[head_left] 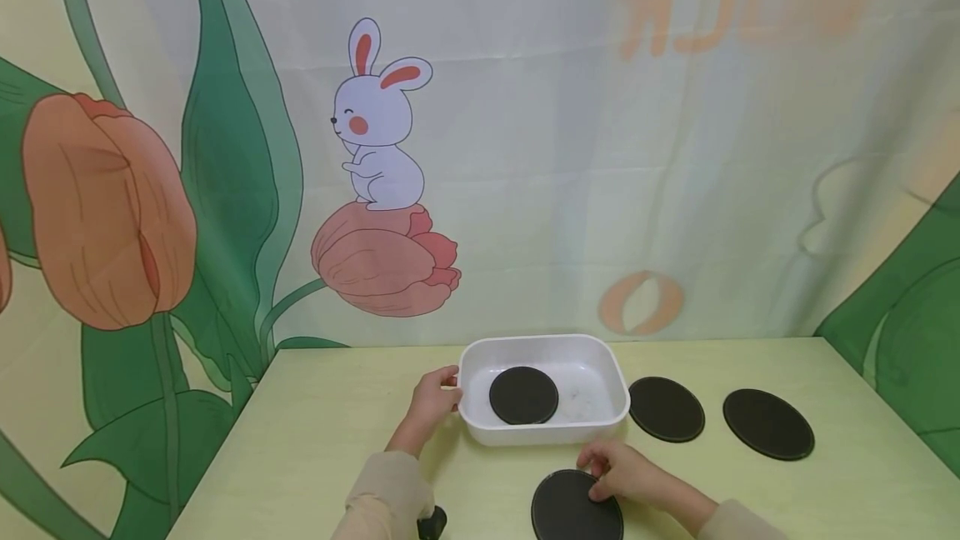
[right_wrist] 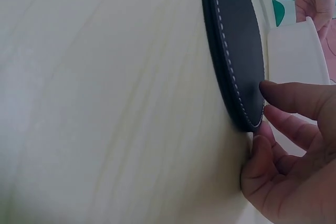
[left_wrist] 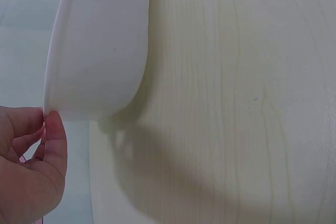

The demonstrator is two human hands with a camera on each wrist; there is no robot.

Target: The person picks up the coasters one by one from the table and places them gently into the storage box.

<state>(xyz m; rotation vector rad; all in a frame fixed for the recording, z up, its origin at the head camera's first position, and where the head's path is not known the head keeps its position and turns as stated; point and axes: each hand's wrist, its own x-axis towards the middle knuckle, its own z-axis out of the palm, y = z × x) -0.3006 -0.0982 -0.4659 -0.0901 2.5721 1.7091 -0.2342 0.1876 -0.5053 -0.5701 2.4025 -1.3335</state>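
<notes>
A white rectangular dish stands at the back of the table, with one round black coaster lying inside. My left hand pinches the dish's left rim between thumb and fingers; the left wrist view shows the dish wall from the side. In front of the dish, my right hand holds the edge of another black coaster. The right wrist view shows that coaster's white-stitched edge, with the thumb on its top face and fingers at its rim.
Two more black coasters, a nearer one beside the dish and a farther one, lie to the right on the pale wooden table. Behind the table hangs a printed curtain with a rabbit and tulips.
</notes>
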